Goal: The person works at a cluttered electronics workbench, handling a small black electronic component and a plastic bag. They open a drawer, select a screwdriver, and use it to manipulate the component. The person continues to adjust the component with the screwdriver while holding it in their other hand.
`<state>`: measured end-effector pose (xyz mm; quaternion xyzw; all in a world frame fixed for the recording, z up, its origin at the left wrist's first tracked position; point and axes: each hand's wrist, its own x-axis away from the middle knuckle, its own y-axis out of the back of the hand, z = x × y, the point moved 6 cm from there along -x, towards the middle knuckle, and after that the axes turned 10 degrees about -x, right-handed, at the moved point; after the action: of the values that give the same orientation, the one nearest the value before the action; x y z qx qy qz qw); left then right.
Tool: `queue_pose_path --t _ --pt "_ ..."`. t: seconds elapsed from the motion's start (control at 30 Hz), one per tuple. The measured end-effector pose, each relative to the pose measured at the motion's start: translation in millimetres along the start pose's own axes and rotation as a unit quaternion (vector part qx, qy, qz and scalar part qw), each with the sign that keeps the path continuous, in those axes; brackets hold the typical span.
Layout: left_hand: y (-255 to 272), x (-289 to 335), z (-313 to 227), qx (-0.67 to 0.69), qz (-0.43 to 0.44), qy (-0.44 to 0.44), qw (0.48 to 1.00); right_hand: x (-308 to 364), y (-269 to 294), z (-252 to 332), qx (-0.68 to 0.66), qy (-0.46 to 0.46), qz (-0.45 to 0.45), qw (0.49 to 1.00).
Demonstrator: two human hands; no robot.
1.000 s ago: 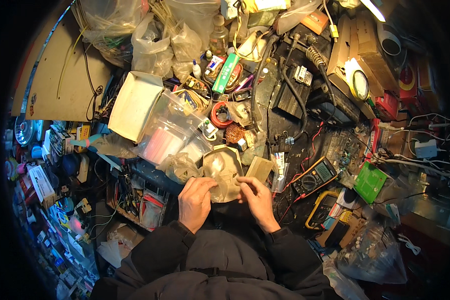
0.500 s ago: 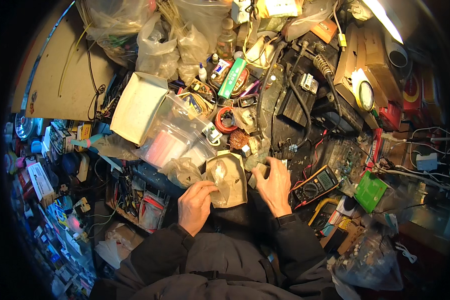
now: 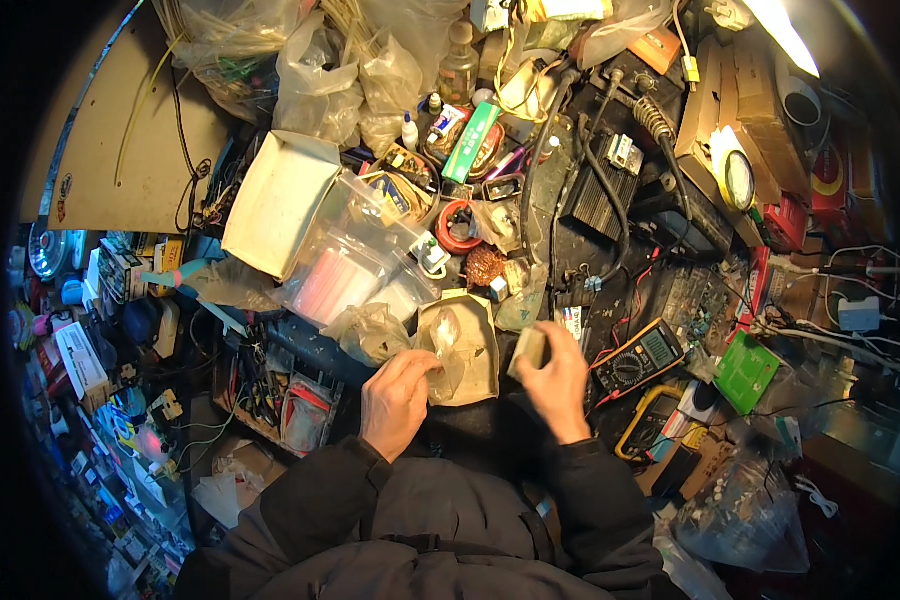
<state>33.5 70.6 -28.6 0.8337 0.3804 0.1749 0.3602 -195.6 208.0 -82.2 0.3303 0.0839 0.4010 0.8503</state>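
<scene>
My left hand (image 3: 394, 396) is closed at the left edge of a shallow cardboard tray (image 3: 483, 345), pinching a small clear plastic bag (image 3: 446, 375) that lies partly inside it. What the bag holds is too small to make out. Right of the tray, my right hand (image 3: 558, 380) grips a small pale box (image 3: 530, 348) between thumb and fingers, apart from the tray. A crumpled plastic bag (image 3: 368, 332) rests just beyond my left hand. A multimeter (image 3: 635, 360) with a lit display lies to the right of my right hand.
Behind the tray are zip bags (image 3: 342, 280), an open cream box (image 3: 281, 205), a red coil (image 3: 457, 228) and a copper-coloured coil (image 3: 485, 268). At right lie a black finned unit (image 3: 602, 192), a green board (image 3: 745, 372) and a yellow-edged meter (image 3: 651, 418). Cables cross the bench.
My right hand has shifted slightly to the right and down, with the small pale box still in its grip. My left hand keeps pinching the plastic bag. The whole view has shifted slightly.
</scene>
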Motion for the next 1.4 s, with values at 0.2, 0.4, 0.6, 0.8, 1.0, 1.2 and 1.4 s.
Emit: queue_pose_path --t 0.2,0.4,0.6,0.8,1.0,1.2,1.4 --pt "-0.1 2.8 0.2 0.004 -0.012 0.002 1.000 36.3 87.6 -1.7 0.048 0.002 -0.039 0.998" --pt "-0.3 4.4 -1.6 -0.006 0.007 -0.007 1.000 107.7 84.9 -54.0 0.119 -0.045 -0.001 0.992" --pt "-2.6 2.3 -4.5 -0.011 0.012 0.001 1.000 143.2 76.1 -80.0 0.139 -0.068 0.012 0.988" --pt "-2.7 0.4 -9.9 -0.036 0.011 -0.012 0.999 138.3 74.5 -68.0 0.171 -0.038 -0.003 0.985" --pt "-5.9 4.4 -13.1 -0.039 0.018 -0.004 0.999 114.6 66.0 -35.6 0.042 -0.008 -0.017 0.999" --pt "-3.7 6.2 -12.6 -0.038 0.005 -0.009 0.999 44.4 60.3 -33.1 0.035 -0.027 -0.096 0.994" --pt "-2.9 8.2 -12.7 -0.012 -0.005 0.011 1.000 -4.2 27.4 -49.8 0.103 -0.057 -0.094 0.989"
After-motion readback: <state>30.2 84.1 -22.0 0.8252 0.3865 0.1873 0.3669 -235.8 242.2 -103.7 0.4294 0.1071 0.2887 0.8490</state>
